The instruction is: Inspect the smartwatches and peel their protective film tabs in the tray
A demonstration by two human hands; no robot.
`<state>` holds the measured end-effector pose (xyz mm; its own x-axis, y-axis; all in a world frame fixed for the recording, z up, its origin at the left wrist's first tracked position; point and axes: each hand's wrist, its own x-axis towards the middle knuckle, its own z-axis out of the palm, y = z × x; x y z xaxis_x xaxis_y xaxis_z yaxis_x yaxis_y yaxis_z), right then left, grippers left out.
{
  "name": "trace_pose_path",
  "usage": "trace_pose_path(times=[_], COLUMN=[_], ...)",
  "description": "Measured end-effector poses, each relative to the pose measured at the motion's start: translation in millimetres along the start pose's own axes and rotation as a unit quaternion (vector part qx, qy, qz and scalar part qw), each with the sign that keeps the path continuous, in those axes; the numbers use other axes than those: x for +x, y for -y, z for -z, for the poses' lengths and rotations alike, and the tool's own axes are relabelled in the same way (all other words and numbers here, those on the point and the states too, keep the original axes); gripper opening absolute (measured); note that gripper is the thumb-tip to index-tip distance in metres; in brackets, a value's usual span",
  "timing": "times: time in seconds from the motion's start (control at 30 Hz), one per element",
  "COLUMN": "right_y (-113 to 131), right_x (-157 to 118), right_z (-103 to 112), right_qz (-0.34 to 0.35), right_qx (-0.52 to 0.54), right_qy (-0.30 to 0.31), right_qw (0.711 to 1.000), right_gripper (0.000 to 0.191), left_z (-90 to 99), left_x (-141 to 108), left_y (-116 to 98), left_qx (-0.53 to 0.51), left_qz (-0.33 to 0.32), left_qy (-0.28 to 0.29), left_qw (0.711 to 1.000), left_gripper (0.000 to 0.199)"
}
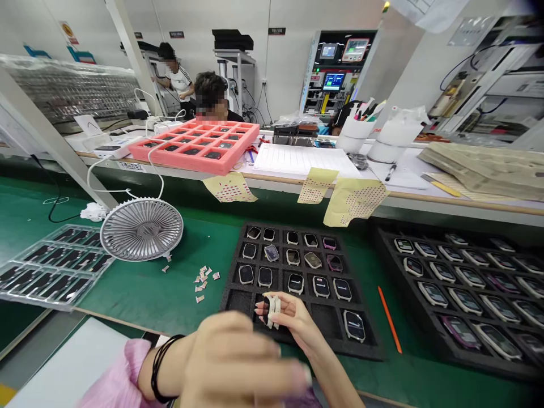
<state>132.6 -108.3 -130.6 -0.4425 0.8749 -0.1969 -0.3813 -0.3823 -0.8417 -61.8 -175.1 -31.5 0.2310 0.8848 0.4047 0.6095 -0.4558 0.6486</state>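
Black foam tray of smartwatch bodies on a green bench mat — the right hand, white-wrapped fingers over a near pocket, sits just beside the blurred left hand, the two apart; whether either grips anything cannot be told. A second watch tray lies right.

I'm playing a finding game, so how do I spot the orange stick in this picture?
Start with the big green mat on the workbench. Find the black foam tray of watches and the second black foam tray to its right. The orange stick lies slanted on the green between them, long and thin, and it is the only orange thing there.
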Motion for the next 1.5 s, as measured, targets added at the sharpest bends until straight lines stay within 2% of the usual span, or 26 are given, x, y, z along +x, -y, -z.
trace_pose_path(times=[0.07,0.13,0.23,0.37,0.5,0.67,0.77,0.87,0.93,1.0,1.1,1.17,1.23,1.33,1.43,1.5], right_y=[-1,-2,-4,-2,1,3,4,-1,-5,-10,-17,-21,-25,-29,-29,-29], right_x=[1,2,2,1,1,0,1,5,8,10,12,13,13,12,10,10], right_z=[1,2,2,-2,-12,-14,-12,-15,-21,-28,-35,-37,-36,-32,-27,-25], right_qz=[0.01,0.024,0.024,0.015,0.01,-0.001,0.019,0.06,0.09,0.134,0.195,0.204,0.195,0.197,0.217,0.228], right_qx=[-0.014,-0.018,-0.021,-0.023,-0.005,0.008,0.0,-0.059,-0.142,-0.253,-0.406,-0.489,-0.563,-0.641,-0.67,-0.68], right_qy=[-0.011,-0.018,-0.015,-0.014,0.011,0.015,-0.017,-0.04,-0.042,-0.054,-0.083,-0.09,-0.097,-0.114,-0.127,-0.13], right_qw=[1.0,0.999,0.999,1.0,1.0,1.0,1.0,0.996,0.985,0.957,0.889,0.843,0.797,0.733,0.699,0.685], right_gripper=[0.043,0.041,0.04,0.039,0.04,0.046,0.05,0.051,0.047,0.042,0.035,0.033,0.034,0.035,0.038,0.039], left_z=[-2.1,-8.1,-24.2,-45.5,-54.2,-44.2,-31.9,-23.0,-20.7,-21.0,-24.5,-27.5,-30.3,-33.6,-37.8,-41.6], left_x=[29,44,40,23,23,26,24,19,14,10,3,0,0,3,10,13], left_y=[10,22,42,64,73,81,91,102,107,110,114,116,118,119,116,113], left_qx=[-0.026,-0.011,-0.01,-0.025,-0.048,-0.048,0.002,0.082,0.13,0.163,0.188,0.192,0.19,0.179,0.166,0.162], left_qz=[-0.162,-0.172,-0.149,-0.142,-0.144,-0.139,-0.125,-0.117,-0.115,-0.119,-0.132,-0.134,-0.13,-0.132,-0.14,-0.151], left_qy=[0.146,0.172,0.22,0.204,0.174,0.146,0.13,0.155,0.189,0.223,0.248,0.245,0.223,0.159,0.106,0.095], left_qw=[0.976,0.97,0.964,0.968,0.973,0.978,0.984,0.978,0.966,0.954,0.941,0.941,0.947,0.962,0.97,0.971], left_gripper=[0.032,0.048,0.06,0.048,0.046,0.048,0.046,0.044,0.044,0.046,0.047,0.046,0.043,0.034,0.028,0.027])
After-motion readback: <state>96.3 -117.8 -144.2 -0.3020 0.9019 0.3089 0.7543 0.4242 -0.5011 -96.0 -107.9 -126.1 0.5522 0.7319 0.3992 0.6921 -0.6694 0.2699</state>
